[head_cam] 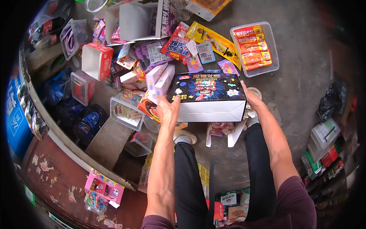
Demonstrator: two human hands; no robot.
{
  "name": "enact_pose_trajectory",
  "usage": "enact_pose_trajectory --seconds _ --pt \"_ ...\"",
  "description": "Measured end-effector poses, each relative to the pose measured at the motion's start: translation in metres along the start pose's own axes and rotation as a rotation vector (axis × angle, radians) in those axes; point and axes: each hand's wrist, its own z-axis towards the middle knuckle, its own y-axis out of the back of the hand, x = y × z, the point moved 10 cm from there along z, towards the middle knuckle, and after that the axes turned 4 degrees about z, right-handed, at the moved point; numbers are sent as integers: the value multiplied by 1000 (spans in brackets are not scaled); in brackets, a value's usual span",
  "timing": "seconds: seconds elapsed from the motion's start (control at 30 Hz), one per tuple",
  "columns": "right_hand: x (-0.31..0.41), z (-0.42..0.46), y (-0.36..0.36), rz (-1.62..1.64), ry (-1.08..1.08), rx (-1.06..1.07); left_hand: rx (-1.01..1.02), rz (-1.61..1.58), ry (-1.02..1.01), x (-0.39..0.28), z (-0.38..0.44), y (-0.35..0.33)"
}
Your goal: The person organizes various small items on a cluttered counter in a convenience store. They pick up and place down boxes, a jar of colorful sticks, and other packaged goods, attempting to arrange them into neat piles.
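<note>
Between my two hands is a black cardboard candy box (210, 88) with a colourful skull printed on top and a plain white side towards me. My left hand (168, 110) grips its left end, thumb on the upper face. My right hand (251, 96) is pressed against the right end; its fingers are partly hidden behind the box. Two slim pink-and-white boxes (161, 78) stand just beyond my left hand. An orange-and-black box (150, 106) is close to that hand's left side; I cannot tell whether they touch.
A clear plastic tub (254, 48) of red snack packets lies at the right. Beyond the black box are a yellow packet (214, 43), a red candy bag (177, 43) and a large open carton (137, 23). Blue-labelled water bottles (91, 120) lie left, near a concrete block (108, 140).
</note>
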Motion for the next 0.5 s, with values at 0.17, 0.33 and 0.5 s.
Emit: enact_pose_trajectory --seconds 0.17,0.33,0.5 --pt "-6 -1 0 56 -75 -28 650 -309 475 44 7 -62" --pt "7 0 -17 132 -95 93 891 -381 514 54 30 -93" --pt "-8 27 -6 136 -28 50 913 -443 449 28 35 -102"
